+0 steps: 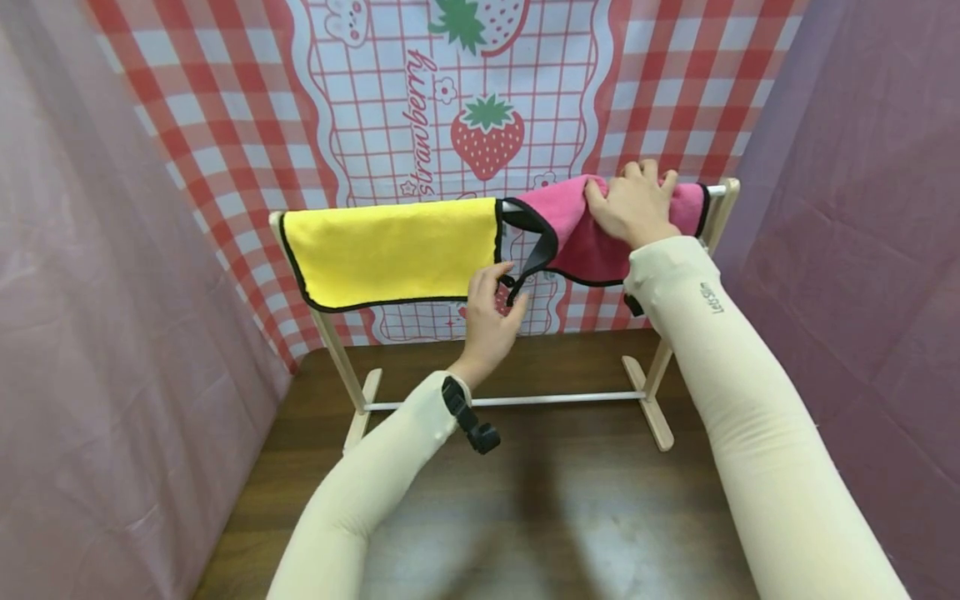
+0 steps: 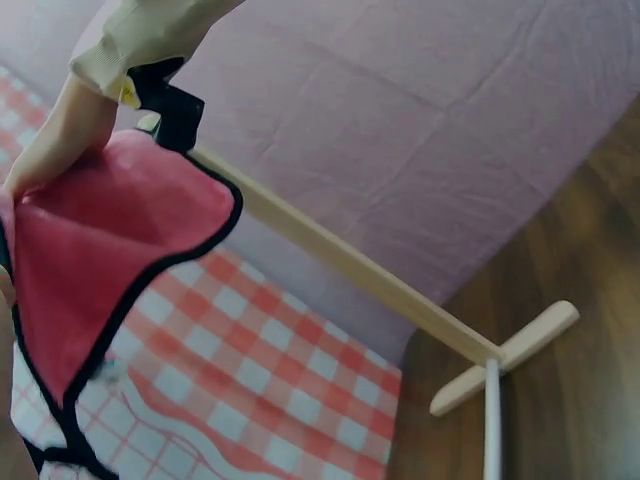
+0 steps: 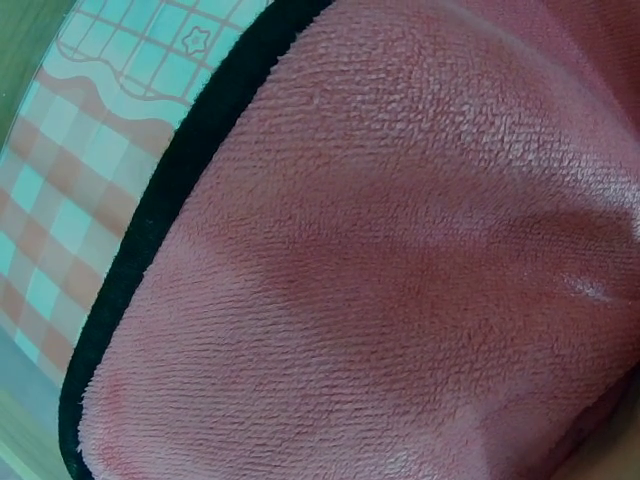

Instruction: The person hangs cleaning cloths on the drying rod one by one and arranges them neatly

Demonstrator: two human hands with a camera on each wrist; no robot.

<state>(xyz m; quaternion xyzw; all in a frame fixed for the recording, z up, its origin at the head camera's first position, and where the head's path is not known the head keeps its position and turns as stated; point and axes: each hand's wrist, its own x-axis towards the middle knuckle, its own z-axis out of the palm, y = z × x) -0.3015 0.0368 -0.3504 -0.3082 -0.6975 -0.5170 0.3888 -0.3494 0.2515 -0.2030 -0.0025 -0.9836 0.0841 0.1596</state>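
Note:
A pink cloth (image 1: 566,217) with black edging hangs over the top bar of a wooden rack, its left end lifted and twisted so the grey underside shows. My right hand (image 1: 637,204) grips its upper part, and the fabric puckers by the thumb. Below the cloth's left end, my left hand (image 1: 487,321) has thumb and fingers apart around the dangling black-edged corner; firm contact cannot be made out. Beside it a yellow cloth (image 1: 390,254) hangs flat over the bar. Plush pink fabric (image 3: 380,240) fills most of the right wrist view.
The rack's wooden feet (image 1: 648,404) stand on a brown wooden table (image 1: 570,517), joined by a white lower bar (image 1: 555,399). Close behind hangs a red checked strawberry sheet (image 1: 247,108). Pinkish curtains (image 1: 862,250) close off both sides.

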